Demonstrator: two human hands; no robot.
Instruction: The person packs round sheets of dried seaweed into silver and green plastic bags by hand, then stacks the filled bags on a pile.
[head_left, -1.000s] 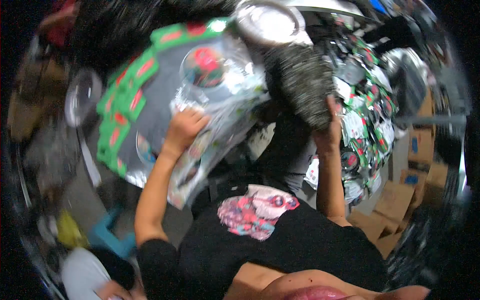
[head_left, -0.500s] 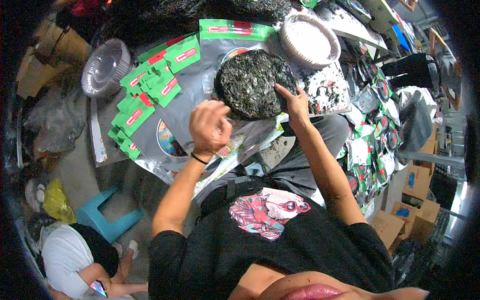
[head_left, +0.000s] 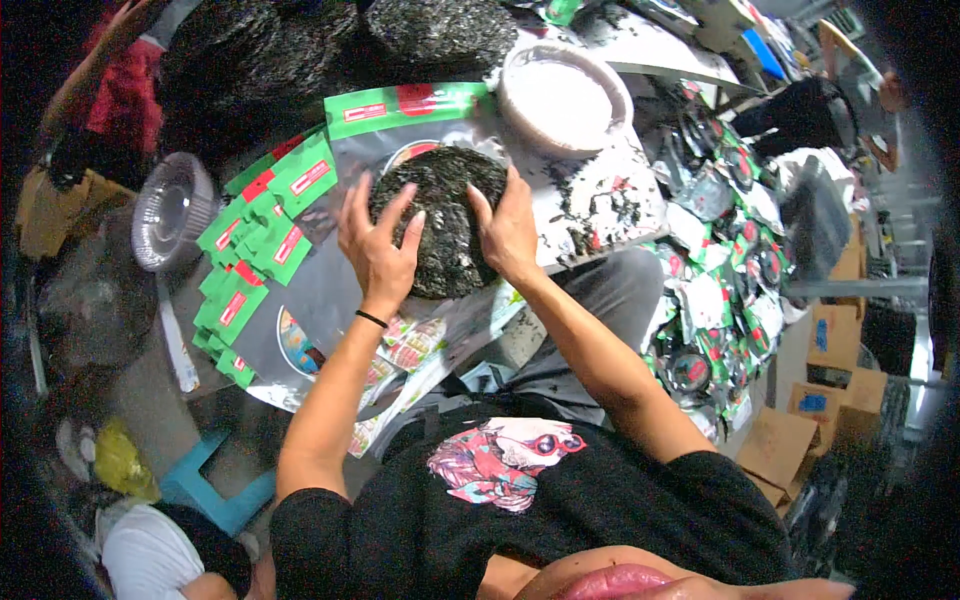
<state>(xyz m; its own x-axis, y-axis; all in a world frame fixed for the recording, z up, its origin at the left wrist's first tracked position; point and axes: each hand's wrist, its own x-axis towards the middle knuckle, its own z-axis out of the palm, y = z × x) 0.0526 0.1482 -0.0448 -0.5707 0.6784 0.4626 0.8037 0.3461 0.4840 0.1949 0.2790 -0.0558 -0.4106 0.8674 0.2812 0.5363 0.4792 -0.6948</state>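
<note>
Together, part-open hands (head_left: 382,258) (head_left: 510,238) hold dark disc (head_left: 447,225) by opposite edges.

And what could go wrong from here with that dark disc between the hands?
Crumbling: the dark disc looks flaky, and similar dark flakes litter the white surface, so pressure from the left hand or right hand might break bits off.
Slipping: the overlapping green-topped pouches look loose and could slide if bumped.
</note>
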